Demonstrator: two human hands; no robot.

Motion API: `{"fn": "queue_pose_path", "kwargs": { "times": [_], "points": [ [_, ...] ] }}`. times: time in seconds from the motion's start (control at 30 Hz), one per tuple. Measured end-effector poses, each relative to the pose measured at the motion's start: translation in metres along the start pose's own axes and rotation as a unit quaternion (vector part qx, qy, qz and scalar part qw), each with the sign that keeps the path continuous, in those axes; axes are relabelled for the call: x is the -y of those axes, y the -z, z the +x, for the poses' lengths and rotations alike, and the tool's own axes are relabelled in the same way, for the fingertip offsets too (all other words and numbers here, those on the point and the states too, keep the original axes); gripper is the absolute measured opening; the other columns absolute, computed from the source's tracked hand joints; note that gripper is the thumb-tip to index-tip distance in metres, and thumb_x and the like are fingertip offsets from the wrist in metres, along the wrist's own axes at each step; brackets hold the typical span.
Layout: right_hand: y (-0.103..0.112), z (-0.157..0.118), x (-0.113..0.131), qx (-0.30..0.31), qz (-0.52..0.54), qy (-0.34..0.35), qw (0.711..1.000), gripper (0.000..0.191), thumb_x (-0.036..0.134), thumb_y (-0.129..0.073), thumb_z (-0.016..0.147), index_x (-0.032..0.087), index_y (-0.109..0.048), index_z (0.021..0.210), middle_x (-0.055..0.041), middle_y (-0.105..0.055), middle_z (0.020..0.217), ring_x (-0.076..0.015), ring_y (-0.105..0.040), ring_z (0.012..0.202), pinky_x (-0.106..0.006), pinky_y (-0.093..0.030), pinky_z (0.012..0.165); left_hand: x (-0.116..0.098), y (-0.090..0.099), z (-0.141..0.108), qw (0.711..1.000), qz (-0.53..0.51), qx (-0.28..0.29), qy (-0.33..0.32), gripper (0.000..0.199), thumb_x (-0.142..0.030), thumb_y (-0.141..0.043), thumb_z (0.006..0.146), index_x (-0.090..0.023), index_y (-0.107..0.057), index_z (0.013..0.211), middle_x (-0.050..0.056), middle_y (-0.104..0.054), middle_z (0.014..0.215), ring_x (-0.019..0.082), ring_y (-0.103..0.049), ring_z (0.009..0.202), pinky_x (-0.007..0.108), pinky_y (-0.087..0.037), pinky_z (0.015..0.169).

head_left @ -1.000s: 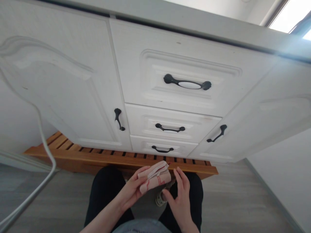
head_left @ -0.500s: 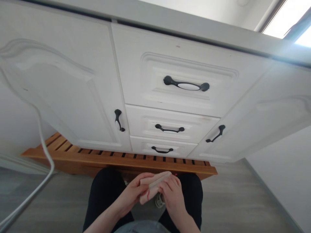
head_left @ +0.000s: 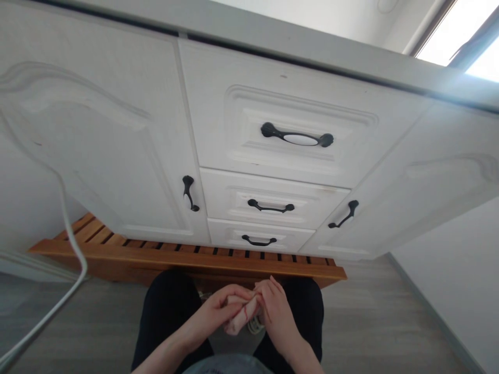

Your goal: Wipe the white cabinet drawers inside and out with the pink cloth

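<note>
A pale pink folded cloth (head_left: 238, 318) with a red line on it is bunched between my hands, low in front of my lap. My left hand (head_left: 226, 305) is closed round its left and upper part, thumb on top. On the other side, my right hand (head_left: 273, 306) grips the cloth's upper right end, with its fingertips close to those of my left hand. Part of the cloth is hidden under the fingers of both hands.
A white cabinet with drawers (head_left: 278, 200) and dark handles stands in front, above a slatted wooden bench (head_left: 187, 259). My knees (head_left: 166, 301) are close to the bench edge. A white cable (head_left: 68, 228) hangs at the left, and a window (head_left: 448, 36) is upper right.
The cloth has been folded into a smaller, narrower bundle. My hands have come closer together, the left fingers reaching further over the cloth.
</note>
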State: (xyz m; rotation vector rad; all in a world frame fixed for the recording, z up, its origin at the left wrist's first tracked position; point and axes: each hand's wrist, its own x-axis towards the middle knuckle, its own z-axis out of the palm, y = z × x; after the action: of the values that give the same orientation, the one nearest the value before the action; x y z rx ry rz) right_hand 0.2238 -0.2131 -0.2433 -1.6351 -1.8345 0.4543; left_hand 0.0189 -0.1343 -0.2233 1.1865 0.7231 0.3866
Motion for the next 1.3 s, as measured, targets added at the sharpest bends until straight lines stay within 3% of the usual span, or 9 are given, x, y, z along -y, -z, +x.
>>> {"fn": "queue_pose_path", "kwargs": {
  "times": [0.1, 0.2, 0.33, 0.53, 0.67, 0.77, 0.83, 1.0, 1.3],
  "points": [
    [-0.003, 0.002, -0.002, -0.031, 0.007, -0.052, 0.998, 0.037, 0.038, -0.027, 0.109, 0.022, -0.055, 0.09, -0.0046, -0.063, 0.091, -0.0207, -0.06, 0.085, -0.038, -0.049, 0.082, -0.003, -0.006, -0.004, 0.999, -0.009, 0.012, -0.036, 0.06, -0.061, -0.069, 0.083, -0.025, -0.059, 0.13, 0.01, -0.067, 0.134, 0.031, -0.061, 0.124, 0.043, -0.045, 0.105],
    [-0.005, 0.003, -0.003, -0.051, 0.029, -0.072, 0.996, 0.036, 0.038, -0.029, 0.109, 0.023, -0.052, 0.086, -0.0028, -0.059, 0.087, -0.0192, -0.056, 0.078, -0.032, -0.045, 0.072, -0.004, -0.021, -0.004, 0.995, 0.031, -0.043, -0.089, 0.075, -0.054, -0.081, 0.071, -0.027, -0.05, 0.134, 0.01, -0.066, 0.132, 0.032, -0.063, 0.122, 0.045, -0.047, 0.106],
    [-0.005, 0.0, 0.0, -0.03, 0.081, -0.067, 0.994, 0.031, 0.035, -0.032, 0.108, 0.023, -0.052, 0.088, -0.0021, -0.058, 0.09, -0.0178, -0.056, 0.081, -0.031, -0.045, 0.076, -0.001, -0.03, 0.001, 0.977, 0.102, -0.169, -0.087, 0.044, -0.043, -0.075, 0.077, -0.024, -0.059, 0.114, 0.007, -0.068, 0.112, 0.027, -0.065, 0.107, 0.04, -0.05, 0.098],
    [0.011, -0.011, 0.012, 0.002, 0.176, -0.092, 0.98, 0.014, 0.022, -0.051, 0.097, 0.022, -0.057, 0.11, -0.0089, -0.062, 0.119, -0.0209, -0.061, 0.112, -0.037, -0.048, 0.1, -0.004, -0.018, 0.007, 0.982, 0.075, -0.134, -0.111, 0.022, -0.032, -0.068, 0.079, -0.022, -0.064, 0.099, 0.006, -0.067, 0.108, 0.024, -0.065, 0.101, 0.036, -0.049, 0.09],
    [0.02, -0.013, 0.02, 0.086, 0.173, -0.15, 0.97, 0.096, 0.03, -0.086, 0.072, 0.021, -0.037, 0.155, -0.0178, -0.041, 0.159, -0.0317, -0.038, 0.149, -0.05, -0.029, 0.124, -0.015, -0.022, 0.003, 0.986, 0.103, -0.089, -0.101, 0.026, -0.021, -0.063, 0.069, -0.021, -0.064, 0.095, 0.002, -0.066, 0.097, 0.021, -0.063, 0.091, 0.033, -0.047, 0.082],
    [0.021, -0.007, 0.025, 0.142, 0.181, -0.148, 0.962, 0.133, 0.033, -0.099, 0.051, 0.02, -0.027, 0.162, -0.0201, -0.045, 0.158, -0.0376, -0.04, 0.147, -0.054, -0.028, 0.123, -0.021, -0.028, 0.0, 0.99, 0.095, -0.051, -0.09, 0.029, -0.015, -0.058, 0.059, -0.02, -0.063, 0.087, -0.003, -0.059, 0.082, 0.016, -0.055, 0.076, 0.029, -0.042, 0.069],
    [0.022, -0.003, 0.028, 0.155, 0.219, -0.141, 0.953, 0.12, 0.031, -0.096, 0.053, 0.023, -0.038, 0.158, -0.0153, -0.059, 0.146, -0.0365, -0.054, 0.135, -0.051, -0.038, 0.116, -0.023, -0.029, -0.001, 0.994, 0.068, -0.034, -0.085, 0.029, -0.014, -0.057, 0.056, -0.02, -0.064, 0.084, -0.003, -0.058, 0.079, 0.015, -0.052, 0.073, 0.028, -0.039, 0.067],
    [0.018, -0.002, 0.028, 0.222, 0.408, -0.179, 0.868, 0.033, 0.036, -0.08, 0.072, 0.024, -0.077, 0.103, 0.0011, -0.073, 0.093, -0.0216, -0.066, 0.087, -0.028, -0.048, 0.077, -0.026, -0.017, -0.002, 0.998, 0.028, 0.001, -0.063, 0.029, -0.016, -0.063, 0.056, -0.017, -0.07, 0.084, -0.001, -0.06, 0.08, 0.015, -0.053, 0.074, 0.028, -0.036, 0.067],
    [-0.001, -0.004, 0.007, 0.15, 0.459, -0.159, 0.861, 0.057, 0.056, -0.088, 0.06, 0.022, -0.069, 0.103, -0.0007, -0.067, 0.094, -0.0216, -0.062, 0.089, -0.033, -0.05, 0.082, -0.027, -0.016, 0.007, 0.983, -0.113, 0.091, -0.111, 0.028, -0.019, -0.084, 0.058, -0.021, -0.074, 0.084, 0.001, -0.068, 0.09, 0.017, -0.059, 0.084, 0.028, -0.039, 0.074]
  ]
}}
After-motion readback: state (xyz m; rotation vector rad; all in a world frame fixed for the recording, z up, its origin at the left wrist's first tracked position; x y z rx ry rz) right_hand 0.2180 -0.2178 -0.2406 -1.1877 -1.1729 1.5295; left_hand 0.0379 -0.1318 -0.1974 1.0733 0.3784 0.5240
